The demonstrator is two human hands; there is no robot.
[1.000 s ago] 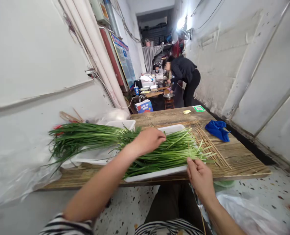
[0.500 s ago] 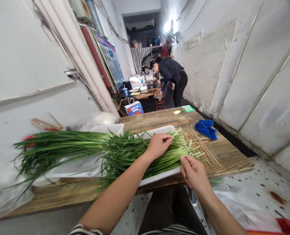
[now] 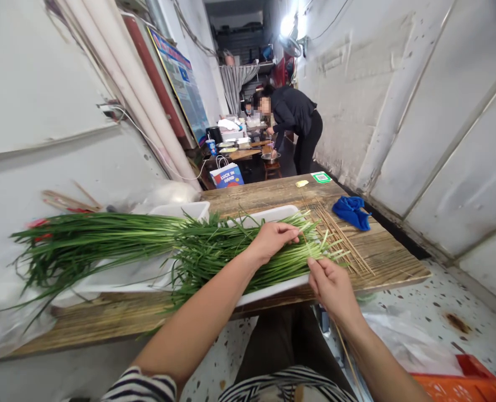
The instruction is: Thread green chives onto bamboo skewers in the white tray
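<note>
Pale stem ends of the garlic chives [image 3: 268,268] lie under both hands, heaped in a white tray [image 3: 281,212] with their leaves to the left. My left hand [image 3: 275,241] is pinched over the upper stems, fingertips closed on a pale chive stem. Closer to the tray's right end, my right hand [image 3: 331,282] is closed round a thin bamboo skewer [image 3: 345,352], whose long end runs down below the wrist. A thin brownish line, apparently the skewer's upper part, shows between the two hands. Several loose skewers [image 3: 342,237] lie on the wooden table right of the chives.
More long chives [image 3: 92,237] spread over a second white tray [image 3: 193,210] at left. A blue cloth [image 3: 351,213], a green code card [image 3: 321,177] and a small yellowish piece [image 3: 302,183] lie on the table [image 3: 256,192]. A co-worker [image 3: 293,120] bends over a bowl behind.
The whole view has shifted slightly, with the table higher in the picture. My left hand has moved slightly right over the stems; my right hand stays closed near the stem ends.
</note>
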